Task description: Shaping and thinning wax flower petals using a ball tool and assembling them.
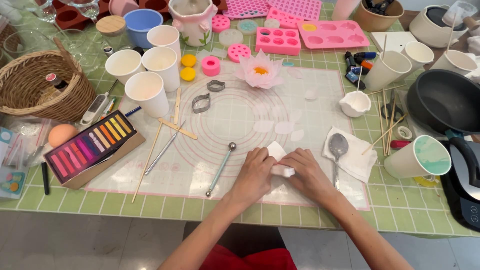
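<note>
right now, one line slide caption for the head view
Both hands press a white piece on a silicone mat beside a ball tool.

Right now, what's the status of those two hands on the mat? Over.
Left hand and right hand together pinching a small white waxy piece. Piece sits on the translucent ringed mat. Ball-tipped metal tool lies just left, apart.

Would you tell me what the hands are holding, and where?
Both hands, left and right, pinch a small white petal-like piece at its lower end.
</note>
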